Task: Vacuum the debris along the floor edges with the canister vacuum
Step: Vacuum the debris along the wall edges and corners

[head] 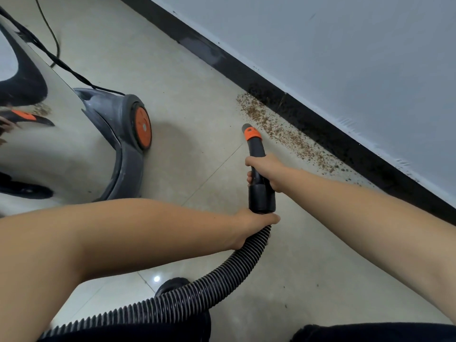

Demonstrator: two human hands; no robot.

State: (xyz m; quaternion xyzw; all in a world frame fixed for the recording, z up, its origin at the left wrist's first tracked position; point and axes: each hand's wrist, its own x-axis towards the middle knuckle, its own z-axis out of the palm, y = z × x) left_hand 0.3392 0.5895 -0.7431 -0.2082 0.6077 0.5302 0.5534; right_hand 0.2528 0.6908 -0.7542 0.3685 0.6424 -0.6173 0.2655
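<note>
Floor: pale tiled floor (187, 70) with thin grout lines, running up to a black baseboard (318, 124) that crosses the view diagonally from top centre to right edge.
Wall: light grey-blue wall (333, 45) above the baseboard, with small dark specks near its lower edge.
Canister vacuum: large shiny metal canister vacuum (61, 134) at the left, on a dark grey base; its mirrored side reflects the nozzle and debris.
Wheel: grey wheel with an orange hub (142, 124), on the canister's right side, resting on the floor.
Cord: thin black power cord (53, 33) lying on the floor behind the canister and leading to its base.
Hose: black ribbed hose (197, 292) curving from the bottom left up to the rigid black handle tube.
Nozzle: black nozzle tube (256, 154) with an orange collar near its tip, pointed up and away, its tip just beside the near edge of the debris.
Debris: strip of brown crumbs and flakes (281, 134) scattered on the floor against the baseboard, thinning toward the right.
Left hand: left hand (251, 225) wrapped around the hose right below the black cuff.
Right hand: right hand (265, 169) gripping the nozzle tube above the cuff, fingers curled round it.
Clothing: dark trousers (370, 333) at the bottom edge.
</note>
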